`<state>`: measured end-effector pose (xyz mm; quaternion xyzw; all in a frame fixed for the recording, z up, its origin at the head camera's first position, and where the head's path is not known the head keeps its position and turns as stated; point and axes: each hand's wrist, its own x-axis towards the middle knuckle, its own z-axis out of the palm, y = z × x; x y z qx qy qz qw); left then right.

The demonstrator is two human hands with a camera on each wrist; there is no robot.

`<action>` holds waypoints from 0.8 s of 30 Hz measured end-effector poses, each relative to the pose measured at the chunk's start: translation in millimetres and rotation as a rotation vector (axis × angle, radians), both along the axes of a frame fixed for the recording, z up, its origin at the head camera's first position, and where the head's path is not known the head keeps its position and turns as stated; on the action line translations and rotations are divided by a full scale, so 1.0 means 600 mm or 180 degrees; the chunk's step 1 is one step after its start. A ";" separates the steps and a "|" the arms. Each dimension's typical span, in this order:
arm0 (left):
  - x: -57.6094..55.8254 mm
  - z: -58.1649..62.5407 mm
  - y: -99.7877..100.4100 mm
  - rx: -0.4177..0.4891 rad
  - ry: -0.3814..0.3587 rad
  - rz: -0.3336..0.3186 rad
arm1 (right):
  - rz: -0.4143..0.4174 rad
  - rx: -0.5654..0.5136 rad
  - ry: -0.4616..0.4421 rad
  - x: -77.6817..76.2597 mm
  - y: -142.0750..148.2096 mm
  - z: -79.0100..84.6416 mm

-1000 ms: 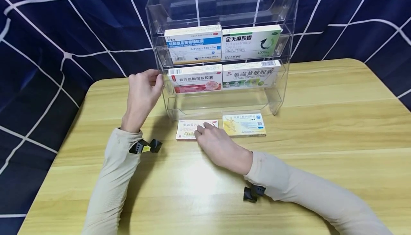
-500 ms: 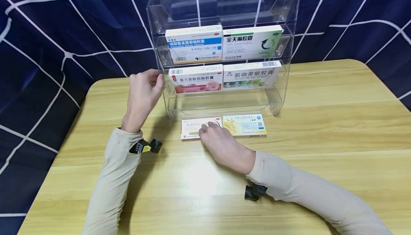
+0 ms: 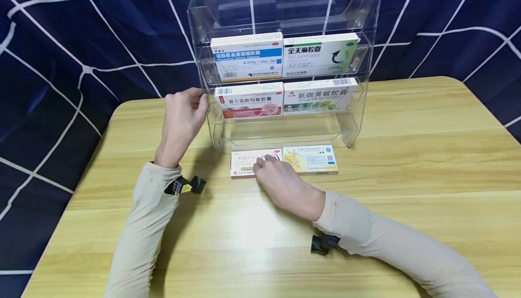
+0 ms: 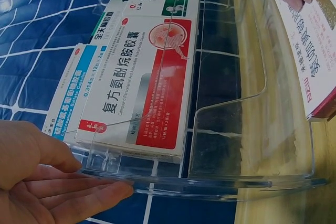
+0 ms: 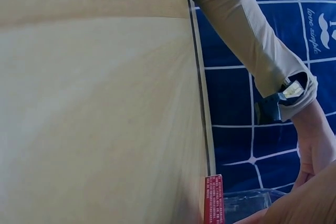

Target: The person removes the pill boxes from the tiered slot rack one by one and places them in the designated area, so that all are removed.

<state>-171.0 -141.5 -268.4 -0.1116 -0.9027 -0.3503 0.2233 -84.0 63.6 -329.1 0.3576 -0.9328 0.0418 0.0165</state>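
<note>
Four boxes upright in the rack (image 3: 277, 129), two lying flat on the table (image 3: 411, 162): the shelving looks well past halfway.
The blue box (image 3: 247, 60) and green box (image 3: 319, 56) fill the upper row, left and right; the red box (image 3: 250, 101) and lime box (image 3: 319, 95) sit side by side in the row below. Left, it seems, are the white box (image 3: 243, 161) and, on its right, apparently touching it, the yellow box (image 3: 311, 158), both near the rack's front, before its bottom tier. The left hand (image 3: 180, 124) pinches the rack's left edge between thumb and fingers. The right hand (image 3: 286, 187) rests bent fingers on the white box's right part; whether the thumb grips too, I cannot tell.
</note>
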 end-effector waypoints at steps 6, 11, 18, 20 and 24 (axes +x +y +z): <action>0.000 -0.001 -0.001 0.0007 -0.0022 -0.0009 | 0.0013 -0.0018 -0.0025 0.000 0.000 0.000; 0.000 -0.001 0.000 0.0001 -0.0026 -0.0008 | 0.0013 -0.0014 -0.0019 0.000 0.000 0.000; 0.000 -0.001 0.000 0.0009 -0.0021 -0.0020 | 0.0012 -0.0042 -0.0012 0.000 0.000 0.000; -0.001 -0.001 0.000 0.0008 -0.0013 -0.0021 | -0.0005 -0.0044 -0.0004 -0.001 0.000 0.000; -0.001 -0.002 -0.001 0.0013 -0.0029 -0.0020 | -0.0036 -0.0030 -0.0011 -0.001 0.000 0.001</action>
